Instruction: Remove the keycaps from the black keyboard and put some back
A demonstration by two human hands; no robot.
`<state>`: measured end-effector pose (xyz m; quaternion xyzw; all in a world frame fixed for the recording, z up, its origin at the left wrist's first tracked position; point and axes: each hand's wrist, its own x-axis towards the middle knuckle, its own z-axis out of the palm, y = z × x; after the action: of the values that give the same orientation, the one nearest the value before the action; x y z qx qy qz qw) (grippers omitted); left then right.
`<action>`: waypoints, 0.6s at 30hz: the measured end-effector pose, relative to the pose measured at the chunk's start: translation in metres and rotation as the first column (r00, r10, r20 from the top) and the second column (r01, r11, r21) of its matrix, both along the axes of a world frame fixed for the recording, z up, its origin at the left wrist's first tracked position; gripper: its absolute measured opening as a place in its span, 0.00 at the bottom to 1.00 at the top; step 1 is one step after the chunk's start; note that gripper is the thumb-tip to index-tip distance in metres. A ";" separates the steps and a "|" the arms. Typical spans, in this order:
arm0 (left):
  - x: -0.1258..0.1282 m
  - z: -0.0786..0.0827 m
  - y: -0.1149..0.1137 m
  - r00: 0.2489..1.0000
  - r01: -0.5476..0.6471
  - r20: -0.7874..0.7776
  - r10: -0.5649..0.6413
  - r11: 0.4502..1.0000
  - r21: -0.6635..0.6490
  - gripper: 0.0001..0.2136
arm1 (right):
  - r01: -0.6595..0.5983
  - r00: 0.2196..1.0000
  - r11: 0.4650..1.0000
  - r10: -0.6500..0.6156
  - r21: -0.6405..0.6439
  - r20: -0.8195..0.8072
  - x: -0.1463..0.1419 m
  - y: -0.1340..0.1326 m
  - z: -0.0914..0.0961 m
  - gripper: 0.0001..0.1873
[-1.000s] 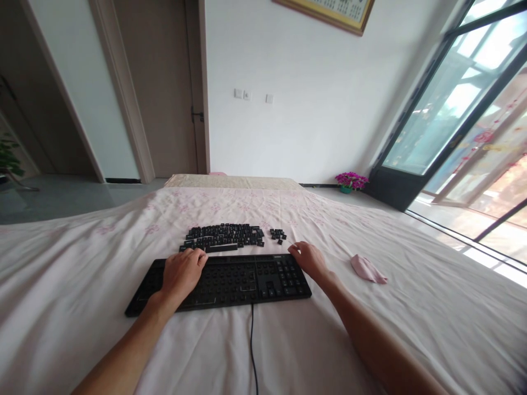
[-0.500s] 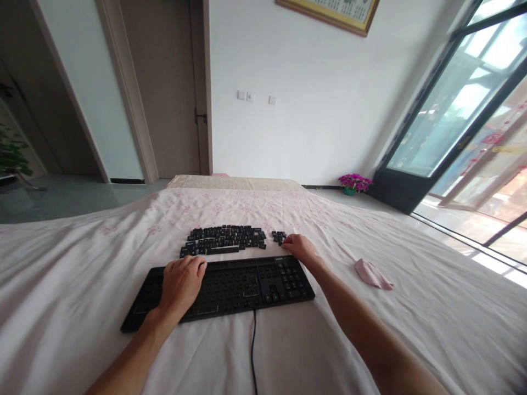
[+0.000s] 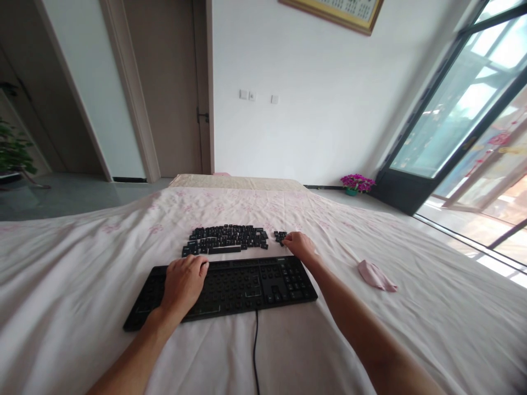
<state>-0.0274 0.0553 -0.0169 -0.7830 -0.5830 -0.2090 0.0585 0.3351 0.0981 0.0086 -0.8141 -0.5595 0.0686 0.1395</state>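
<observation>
A black keyboard (image 3: 230,291) lies on the pale cloth, with the keys stripped from its main block and arrow area. At its right end the number pad still carries keycaps. My left hand (image 3: 185,280) lies across the keyboard's left part, its fingers curled over the far edge. Beyond the far edge, loose black keycaps (image 3: 230,236) are laid out in rows, a long space bar (image 3: 224,249) in front. My right hand (image 3: 300,244) reaches past the right corner, fingertips pinched at a small cluster of keycaps (image 3: 280,236); the fingers partly hide what they grip.
A black cable (image 3: 255,351) runs from the keyboard's near edge towards me. To the right, a crumpled pink cloth (image 3: 376,275) lies on the flowered pale bedspread (image 3: 411,318). Past the bed stand a pot of purple flowers (image 3: 357,183) and a glass door (image 3: 436,126).
The whole view has shifted slightly, with everything a little further right. Both hands keep nearly the same places on the keyboard and at the small cluster of keycaps.
</observation>
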 end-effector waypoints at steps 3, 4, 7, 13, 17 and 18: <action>0.001 0.000 0.001 1.000 -0.004 0.005 0.004 1.000 -0.013 0.13 | -0.011 0.999 1.000 0.011 -0.009 -0.034 0.008 -0.002 -0.002 0.14; 0.001 0.000 0.001 1.000 -0.001 0.009 0.002 1.000 -0.017 0.13 | -0.015 0.999 1.000 0.015 -0.009 -0.045 0.010 -0.003 -0.003 0.14; 0.002 0.001 0.003 0.999 0.024 0.027 -0.023 0.999 -0.027 0.13 | -0.024 0.997 1.000 0.024 0.001 -0.071 0.013 -0.006 -0.004 0.15; 0.005 0.004 0.003 0.999 0.025 0.029 -0.024 0.999 -0.036 0.14 | -0.023 0.997 0.997 0.029 0.070 -0.076 0.007 -0.016 0.010 0.21; 0.006 0.006 0.002 1.000 0.006 0.008 -0.005 0.999 -0.048 0.14 | -0.162 0.967 0.955 0.204 0.247 -0.154 -0.008 -0.037 0.035 0.31; 0.006 0.007 0.002 1.000 0.008 0.003 -0.007 0.999 -0.047 0.14 | -0.231 0.947 0.927 0.284 0.297 -0.149 -0.014 -0.045 0.041 0.32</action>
<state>-0.0214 0.0576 -0.0100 -0.7860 -0.5848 -0.1967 0.0386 0.3211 0.0536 0.0492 -0.6956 -0.6500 0.0851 0.2938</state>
